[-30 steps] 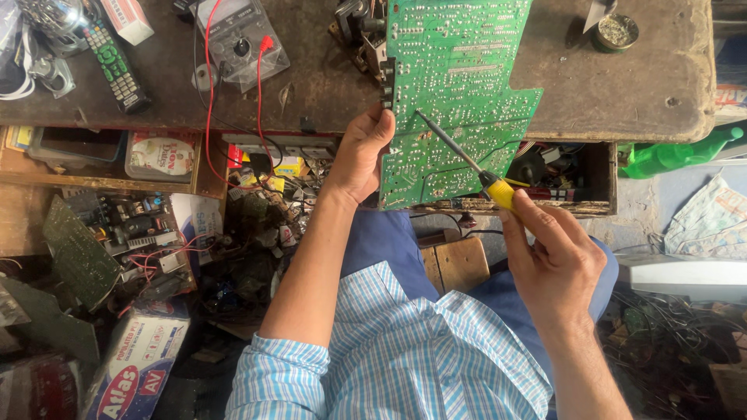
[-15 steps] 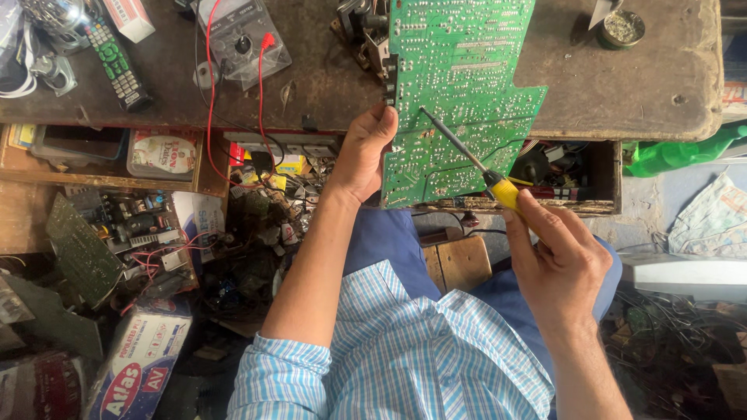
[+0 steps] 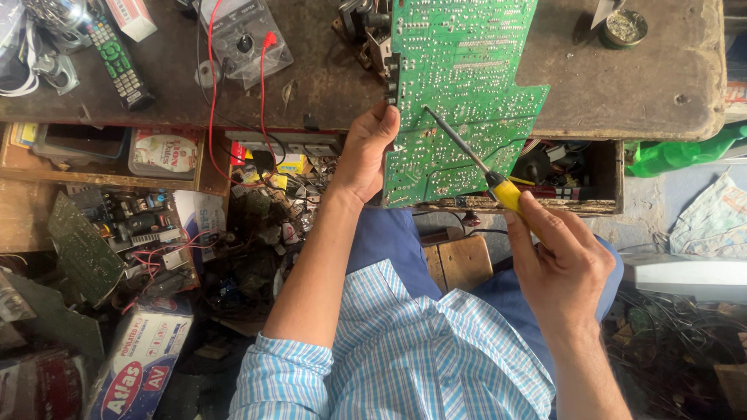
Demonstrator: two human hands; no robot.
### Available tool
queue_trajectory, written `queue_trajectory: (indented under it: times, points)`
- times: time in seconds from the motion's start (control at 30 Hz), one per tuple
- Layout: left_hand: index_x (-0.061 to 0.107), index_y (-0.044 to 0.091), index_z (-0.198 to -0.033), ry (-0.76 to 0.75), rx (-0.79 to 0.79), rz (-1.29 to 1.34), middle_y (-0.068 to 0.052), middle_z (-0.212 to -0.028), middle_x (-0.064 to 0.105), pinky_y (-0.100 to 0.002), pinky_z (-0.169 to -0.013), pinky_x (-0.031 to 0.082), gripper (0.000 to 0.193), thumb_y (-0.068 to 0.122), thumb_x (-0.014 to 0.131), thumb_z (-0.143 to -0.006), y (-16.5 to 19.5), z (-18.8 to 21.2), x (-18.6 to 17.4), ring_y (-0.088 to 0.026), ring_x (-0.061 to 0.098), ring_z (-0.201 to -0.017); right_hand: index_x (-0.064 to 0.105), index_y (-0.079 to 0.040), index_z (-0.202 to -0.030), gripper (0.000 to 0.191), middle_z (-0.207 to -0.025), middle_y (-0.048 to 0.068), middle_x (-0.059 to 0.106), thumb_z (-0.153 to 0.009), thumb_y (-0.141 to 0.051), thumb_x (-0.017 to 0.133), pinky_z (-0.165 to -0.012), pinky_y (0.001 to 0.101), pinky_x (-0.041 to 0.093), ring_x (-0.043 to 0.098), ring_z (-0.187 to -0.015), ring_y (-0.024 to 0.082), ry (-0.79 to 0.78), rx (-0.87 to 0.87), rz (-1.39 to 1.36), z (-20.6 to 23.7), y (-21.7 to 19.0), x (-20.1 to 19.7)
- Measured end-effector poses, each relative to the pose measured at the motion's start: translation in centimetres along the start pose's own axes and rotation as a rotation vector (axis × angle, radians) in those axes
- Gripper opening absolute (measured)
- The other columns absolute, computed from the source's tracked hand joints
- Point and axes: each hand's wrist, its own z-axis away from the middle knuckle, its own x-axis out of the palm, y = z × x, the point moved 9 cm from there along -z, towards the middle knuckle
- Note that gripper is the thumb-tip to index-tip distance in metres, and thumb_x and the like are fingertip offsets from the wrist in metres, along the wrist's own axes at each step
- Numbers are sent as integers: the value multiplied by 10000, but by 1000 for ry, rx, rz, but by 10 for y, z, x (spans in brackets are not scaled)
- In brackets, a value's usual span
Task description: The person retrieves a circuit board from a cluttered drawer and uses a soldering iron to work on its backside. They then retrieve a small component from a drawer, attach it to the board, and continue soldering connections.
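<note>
A large green circuit board [image 3: 459, 85] lies solder side up, overhanging the front edge of a worn wooden workbench [image 3: 622, 85]. My left hand [image 3: 366, 152] grips the board's left edge near its lower corner. My right hand [image 3: 560, 264] holds a soldering iron [image 3: 498, 187] with a yellow collar by its handle. The iron's thin metal shaft slants up and left, and its tip touches the board near the middle.
On the bench are a multimeter [image 3: 245, 39] with red leads [image 3: 212, 93], a remote control [image 3: 115, 54] and a small round tin [image 3: 625, 25]. An open drawer [image 3: 576, 175] holds parts. Below left lie boxes, boards and loose wires [image 3: 156, 249].
The view has shifted slightly; the board and both hands keep almost the same pose, with the iron's tip staying on the board.
</note>
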Motion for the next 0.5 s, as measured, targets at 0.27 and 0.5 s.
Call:
queue_trajectory:
  times: [0.27,0.5]
  points:
    - [616,28,-1316,-16,-3,1,-75,-1193,709,-322,-926,579,375,279,691,-1047,2,0,4,-147,686,-1057,763,-56,-1230,235,-1094,106,766,-1000,-82,804,-682,237,568,719,-863,112,-26,26,-16,-5,-3,0]
    - [626,27,-1316,-24,-17,28,-75,-1189,718,-320,-914,582,364,270,688,-1053,0,0,3,-146,694,-1044,750,-30,-1237,246,-1050,110,763,-995,-67,781,-703,244,607,735,-890,125,-46,89,-53,-5,-6,0]
